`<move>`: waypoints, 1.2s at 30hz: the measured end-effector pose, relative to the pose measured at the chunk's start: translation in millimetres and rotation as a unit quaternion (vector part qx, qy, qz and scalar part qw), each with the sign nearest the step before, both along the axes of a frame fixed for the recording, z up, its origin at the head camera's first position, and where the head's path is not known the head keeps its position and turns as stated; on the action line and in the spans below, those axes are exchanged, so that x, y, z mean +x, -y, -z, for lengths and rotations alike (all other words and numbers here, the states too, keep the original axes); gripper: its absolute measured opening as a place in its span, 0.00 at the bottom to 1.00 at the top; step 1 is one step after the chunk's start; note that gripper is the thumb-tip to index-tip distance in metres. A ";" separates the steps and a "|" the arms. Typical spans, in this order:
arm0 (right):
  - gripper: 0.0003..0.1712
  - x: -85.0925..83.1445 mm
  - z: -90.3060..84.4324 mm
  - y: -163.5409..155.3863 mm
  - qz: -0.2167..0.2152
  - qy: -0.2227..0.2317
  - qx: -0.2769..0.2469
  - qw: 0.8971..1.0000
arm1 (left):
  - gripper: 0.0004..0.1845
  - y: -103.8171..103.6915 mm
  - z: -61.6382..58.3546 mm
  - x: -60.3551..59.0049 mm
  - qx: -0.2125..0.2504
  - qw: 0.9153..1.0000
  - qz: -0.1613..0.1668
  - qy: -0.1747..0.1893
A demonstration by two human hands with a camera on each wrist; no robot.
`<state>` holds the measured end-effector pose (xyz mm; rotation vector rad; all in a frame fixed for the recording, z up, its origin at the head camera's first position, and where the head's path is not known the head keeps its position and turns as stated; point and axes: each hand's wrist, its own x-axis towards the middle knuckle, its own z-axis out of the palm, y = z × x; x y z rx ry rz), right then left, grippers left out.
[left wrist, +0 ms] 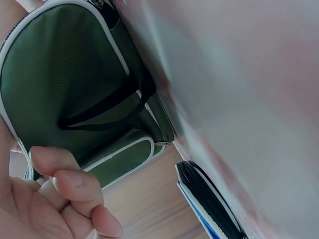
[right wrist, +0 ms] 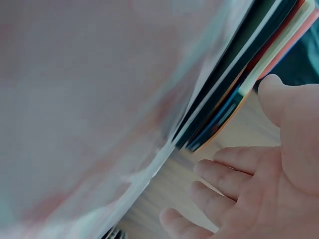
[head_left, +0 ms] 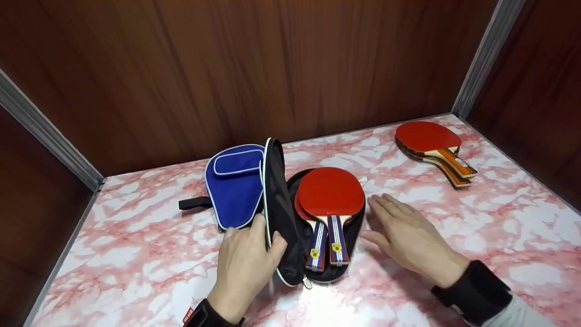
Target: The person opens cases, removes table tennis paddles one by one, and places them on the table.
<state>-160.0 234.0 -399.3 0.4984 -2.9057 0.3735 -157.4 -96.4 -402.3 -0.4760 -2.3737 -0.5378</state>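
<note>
A table tennis bat case (head_left: 279, 195) lies unzipped, its lid standing up on the left with the black lining showing. My left hand (head_left: 245, 254) grips the lid's edge, thumb on the lining side and fingers outside. In the left wrist view the case's outside (left wrist: 60, 64) is green with white piping and a black strap. Two overlapping red bats (head_left: 333, 190) with striped purple, white and red handles rest in the black-lined lower half. My right hand (head_left: 406, 231) is just right of the case, fingers extended, holding nothing.
A blue bat case (head_left: 233, 195) with white piping lies behind the lid at left, its black strap (head_left: 195, 203) pointing left. Two stacked red bats (head_left: 429, 136) with orange handles lie at back right. Brown wood-grain panels (head_left: 272, 68) wall the marbled table (head_left: 150, 240).
</note>
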 end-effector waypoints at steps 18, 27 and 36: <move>0.27 6.2 -17.5 52.6 0.021 -0.042 0.009 0.999 | 0.09 10.1 -1.5 4.1 -0.004 1.000 -0.001 0.007; 0.40 -3.8 -18.5 69.8 0.053 0.019 0.065 0.996 | 0.10 8.5 -1.3 4.6 -0.015 1.000 -0.002 0.013; 0.36 -10.3 -22.8 74.0 0.050 0.090 0.063 0.993 | 0.09 10.6 1.1 6.0 -0.012 1.000 -0.004 0.005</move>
